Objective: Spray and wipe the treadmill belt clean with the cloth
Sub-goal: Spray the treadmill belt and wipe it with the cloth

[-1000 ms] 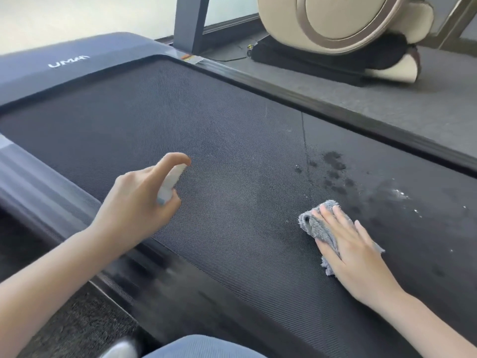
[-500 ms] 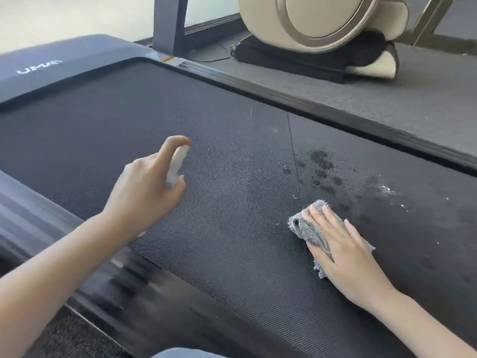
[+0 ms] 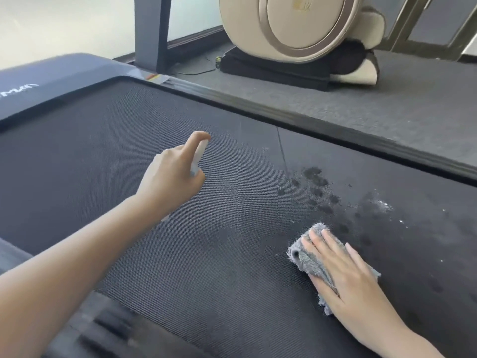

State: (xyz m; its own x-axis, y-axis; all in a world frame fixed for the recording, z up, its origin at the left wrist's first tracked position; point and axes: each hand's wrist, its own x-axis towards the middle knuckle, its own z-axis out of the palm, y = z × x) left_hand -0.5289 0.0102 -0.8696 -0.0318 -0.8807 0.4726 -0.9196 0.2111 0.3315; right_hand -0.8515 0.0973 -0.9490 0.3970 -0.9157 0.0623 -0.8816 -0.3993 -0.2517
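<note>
The black textured treadmill belt (image 3: pixel 108 161) fills most of the view. Dark wet spots (image 3: pixel 316 182) and white specks (image 3: pixel 382 204) lie on its right part. My left hand (image 3: pixel 171 177) hovers over the middle of the belt, wrapped around a small pale spray bottle (image 3: pixel 200 153), with the forefinger on its top. My right hand (image 3: pixel 343 270) lies flat on a crumpled grey cloth (image 3: pixel 303 257), pressing it onto the belt just in front of the wet spots.
Dark side rails run along the far edge (image 3: pixel 335 125) and the near edge (image 3: pixel 108 329) of the belt. The blue-grey motor cover (image 3: pixel 59 73) and an upright post (image 3: pixel 152 34) stand at the back left. A beige exercise machine (image 3: pixel 302 27) sits on the grey floor behind.
My left hand with the spray bottle has moved forward and to the right over the belt. The right hand stays on the cloth near the same wet patch. The camera has shifted slightly.
</note>
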